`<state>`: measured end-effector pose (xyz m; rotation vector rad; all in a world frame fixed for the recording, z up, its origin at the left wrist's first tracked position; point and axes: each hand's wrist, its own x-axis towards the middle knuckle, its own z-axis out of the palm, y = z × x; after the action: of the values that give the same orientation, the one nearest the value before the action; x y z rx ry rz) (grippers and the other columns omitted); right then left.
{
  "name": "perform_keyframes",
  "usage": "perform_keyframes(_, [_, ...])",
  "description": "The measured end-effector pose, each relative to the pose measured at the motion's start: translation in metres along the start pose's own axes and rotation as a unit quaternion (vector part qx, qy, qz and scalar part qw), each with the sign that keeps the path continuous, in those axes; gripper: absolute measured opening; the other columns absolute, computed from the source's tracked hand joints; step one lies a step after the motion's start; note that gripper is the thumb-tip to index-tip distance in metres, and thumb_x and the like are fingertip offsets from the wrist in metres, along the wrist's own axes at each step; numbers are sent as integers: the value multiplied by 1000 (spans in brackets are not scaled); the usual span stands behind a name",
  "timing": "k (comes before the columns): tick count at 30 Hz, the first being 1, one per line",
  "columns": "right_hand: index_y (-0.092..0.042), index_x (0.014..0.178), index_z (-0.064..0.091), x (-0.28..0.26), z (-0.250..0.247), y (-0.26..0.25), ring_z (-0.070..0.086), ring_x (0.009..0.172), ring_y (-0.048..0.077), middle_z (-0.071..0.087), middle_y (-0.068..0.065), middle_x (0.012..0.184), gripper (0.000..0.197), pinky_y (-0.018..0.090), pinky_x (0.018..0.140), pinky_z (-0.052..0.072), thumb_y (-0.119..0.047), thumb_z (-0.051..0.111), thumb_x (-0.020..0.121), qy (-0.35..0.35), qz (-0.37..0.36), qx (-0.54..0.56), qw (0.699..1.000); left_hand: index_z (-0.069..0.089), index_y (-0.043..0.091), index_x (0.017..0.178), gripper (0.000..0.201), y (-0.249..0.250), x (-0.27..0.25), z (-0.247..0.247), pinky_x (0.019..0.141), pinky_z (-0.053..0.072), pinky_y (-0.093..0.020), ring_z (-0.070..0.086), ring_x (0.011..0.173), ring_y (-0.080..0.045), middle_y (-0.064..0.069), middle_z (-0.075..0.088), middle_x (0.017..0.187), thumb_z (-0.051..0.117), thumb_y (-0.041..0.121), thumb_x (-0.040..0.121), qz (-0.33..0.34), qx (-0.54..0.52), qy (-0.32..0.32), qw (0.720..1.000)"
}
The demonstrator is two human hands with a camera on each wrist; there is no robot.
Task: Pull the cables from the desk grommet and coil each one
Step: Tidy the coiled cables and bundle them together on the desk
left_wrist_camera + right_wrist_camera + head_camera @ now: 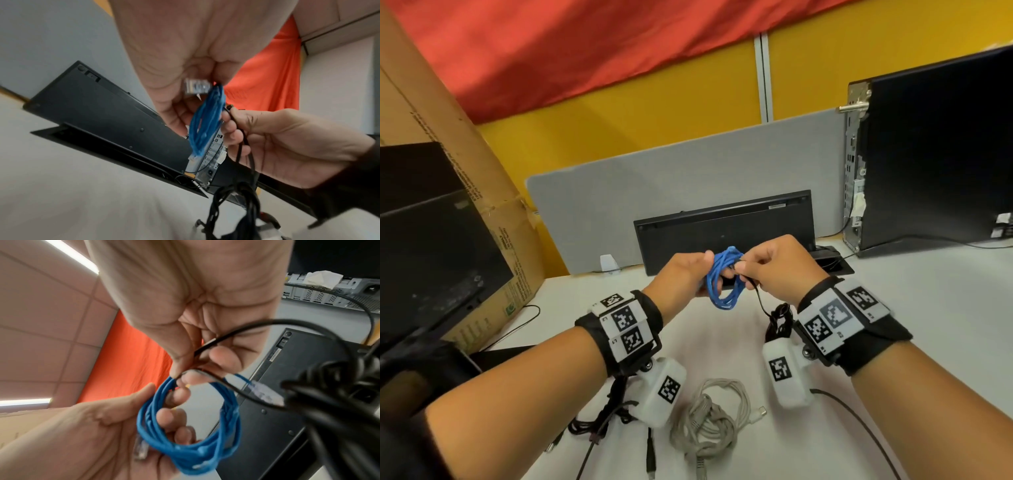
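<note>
A coiled blue network cable (724, 284) hangs above the desk between both hands. My left hand (702, 270) grips one side of the coil, fingers through the loops (185, 443), with a clear plug (197, 86) at the palm. My right hand (739, 265) pinches a thin black cable (226, 384) at the top of the blue coil. That black cable (242, 139) runs through the right palm down to a black bundle (779, 318) hanging below the wrist. The blue cable's other plug (265, 394) sticks out freely. The open desk grommet (832, 260) lies behind the right hand.
A coiled grey cable (709, 421) and loose black cables (599, 421) lie on the white desk (928, 325) near me. A black keyboard (722, 229) leans on the grey divider. A PC tower (928, 154) stands right, a cardboard box (448, 171) and monitor (421, 240) left.
</note>
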<state>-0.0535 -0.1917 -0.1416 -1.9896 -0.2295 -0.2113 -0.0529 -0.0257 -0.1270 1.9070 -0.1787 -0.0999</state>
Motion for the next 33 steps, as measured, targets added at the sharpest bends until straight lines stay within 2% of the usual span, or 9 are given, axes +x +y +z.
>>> perform_keyframes(5, [-7, 66, 71, 2, 9, 2, 55, 43, -2, 63, 2, 58, 21, 13, 51, 44, -9, 67, 87, 47, -37, 32, 998, 64, 2, 91, 32, -2, 4, 6, 82, 56, -34, 61, 71, -20, -10, 62, 75, 40, 18, 103, 20, -26, 44, 998])
perform_keyframes(8, [-4, 75, 75, 2, 8, 3, 58, 47, -2, 67, 5, 63, 14, 12, 50, 46, -9, 69, 87, 67, -52, 44, 995, 67, 1, 107, 25, -1, 4, 10, 78, 60, -34, 69, 78, -22, -14, 72, 94, 44, 9, 101, 40, -103, 52, 993])
perform_keyframes(11, [-8, 80, 77, 2, 5, 2, 65, 57, 9, 71, 9, 67, 12, 21, 54, 54, -13, 70, 87, 72, -52, 59, 994, 69, 1, 110, 23, 4, 3, 10, 80, 60, -36, 70, 82, -25, -19, 73, 96, 52, 7, 97, 53, -184, 85, 978])
perform_keyframes(16, [-15, 83, 79, 2, -1, 0, 71, 71, 15, 75, 3, 75, 10, 26, 67, 58, -22, 72, 84, 51, -53, 3, 997, 78, 15, 79, 17, 4, 5, 5, 60, 58, -30, 68, 69, -25, -18, 73, 82, 65, 18, 90, 46, -120, 159, 979])
perform_keyframes(20, [-14, 77, 77, 4, -13, 0, 70, 63, 15, 73, 1, 66, 15, 29, 67, 59, -27, 75, 83, 44, -11, 13, 999, 77, 10, 77, 21, -4, 8, -2, 69, 61, -33, 66, 67, -18, -13, 72, 78, 68, 23, 90, 119, -25, 196, 973])
perform_keyframes(23, [-13, 68, 76, 5, -17, -2, 69, 64, 16, 71, 3, 63, 21, 30, 68, 59, -27, 73, 84, 84, -47, 60, 994, 76, 8, 77, 21, -1, 7, -5, 66, 60, -33, 64, 61, -15, -11, 70, 73, 68, 22, 91, 131, -14, 194, 972])
perform_keyframes(27, [-17, 76, 76, 3, -9, -6, 67, 60, 12, 69, 0, 61, 11, 27, 66, 58, -20, 73, 85, 99, -71, 166, 978, 76, 12, 80, 16, 8, 4, -2, 64, 61, -32, 65, 59, -16, -11, 70, 72, 66, 18, 91, 150, -25, 170, 974])
perform_keyframes(30, [-26, 84, 77, 2, -3, -4, 70, 72, 4, 74, -7, 72, 4, 22, 70, 58, -28, 75, 82, 92, -78, 143, 982, 76, 9, 87, 15, 13, 1, 2, 66, 61, -35, 67, 61, -19, -16, 70, 76, 66, 19, 92, 167, -22, 152, 974])
perform_keyframes(33, [-21, 93, 77, 2, -2, -3, 68, 83, -5, 75, -13, 85, 16, 15, 76, 51, -31, 76, 80, 82, -74, 118, 987, 76, 7, 95, 17, 16, -2, 5, 70, 61, -37, 70, 66, -21, -13, 71, 78, 66, 20, 92, 169, -28, 134, 976])
